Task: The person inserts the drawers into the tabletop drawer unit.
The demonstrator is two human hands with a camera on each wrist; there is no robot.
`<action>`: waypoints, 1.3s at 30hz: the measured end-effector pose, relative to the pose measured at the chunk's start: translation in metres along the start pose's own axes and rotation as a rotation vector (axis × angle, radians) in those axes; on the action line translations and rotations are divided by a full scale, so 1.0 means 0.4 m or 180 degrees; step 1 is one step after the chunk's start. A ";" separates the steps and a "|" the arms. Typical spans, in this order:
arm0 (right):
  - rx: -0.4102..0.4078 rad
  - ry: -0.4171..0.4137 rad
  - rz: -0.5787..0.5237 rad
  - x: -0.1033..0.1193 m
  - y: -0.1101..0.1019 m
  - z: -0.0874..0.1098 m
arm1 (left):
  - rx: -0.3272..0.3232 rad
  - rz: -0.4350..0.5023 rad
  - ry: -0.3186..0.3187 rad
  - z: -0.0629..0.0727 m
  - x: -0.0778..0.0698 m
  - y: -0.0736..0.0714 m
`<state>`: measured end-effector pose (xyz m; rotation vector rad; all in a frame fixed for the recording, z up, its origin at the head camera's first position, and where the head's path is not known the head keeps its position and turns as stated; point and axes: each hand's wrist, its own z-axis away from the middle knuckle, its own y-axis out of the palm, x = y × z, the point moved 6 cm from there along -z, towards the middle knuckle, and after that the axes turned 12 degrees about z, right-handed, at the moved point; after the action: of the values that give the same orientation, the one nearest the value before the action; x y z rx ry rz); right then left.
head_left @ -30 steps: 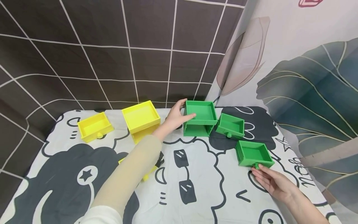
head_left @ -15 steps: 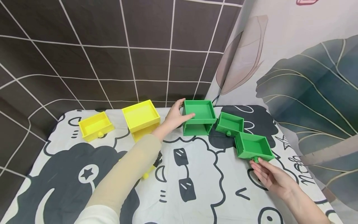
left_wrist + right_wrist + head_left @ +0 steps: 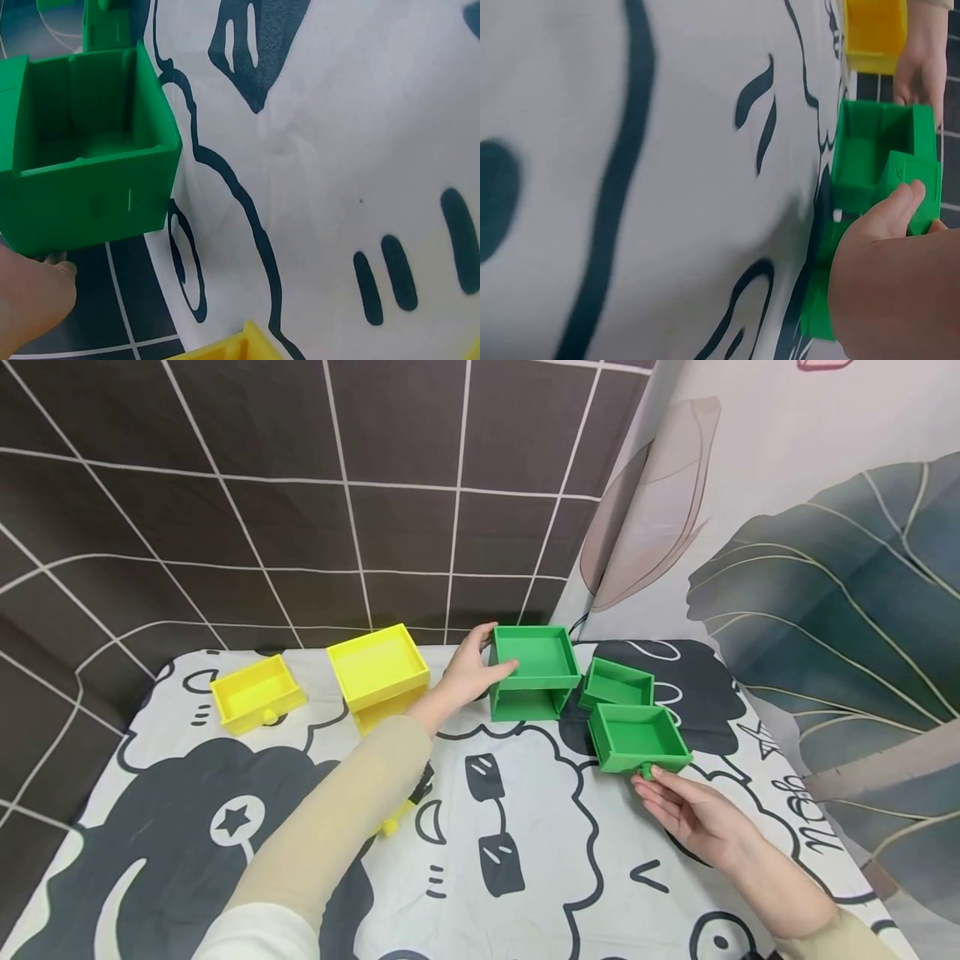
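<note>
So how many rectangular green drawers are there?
2: one rectangular green drawer pinched by the right hand; the second green drawer behind it, beside the boxy green cabinet.

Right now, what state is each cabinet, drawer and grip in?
Green cabinet: front open, no drawer inside
Front green drawer: empty, out
Rear green drawer: empty, out
Yellow cabinet: front open, partly hidden
Left yellow drawer: empty, out
Yellow piece: mostly hidden behind sleeve
Left grip: holding green cabinet
Right grip: pinching front drawer's knob
</note>
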<state>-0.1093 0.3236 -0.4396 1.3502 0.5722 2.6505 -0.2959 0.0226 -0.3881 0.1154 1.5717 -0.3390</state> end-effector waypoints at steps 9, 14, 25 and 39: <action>-0.0019 0.0013 0.0159 -0.003 0.075 -0.056 | -0.0010 0.0079 -0.0023 -0.002 0.002 0.002; -0.0039 0.0035 0.0192 -0.011 0.120 -0.081 | 0.0001 0.0088 -0.0019 -0.002 0.005 0.002; -0.0082 0.0115 0.0260 -0.033 0.211 -0.132 | -0.0005 0.0133 -0.0040 0.003 0.006 0.002; -0.0138 0.0046 0.0215 -0.035 0.265 -0.163 | -0.0044 0.0293 0.0017 -0.001 0.011 0.005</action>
<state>-0.1457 0.2039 -0.4448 1.3631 0.4762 2.7112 -0.2959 0.0239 -0.3928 0.1774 1.5684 -0.2557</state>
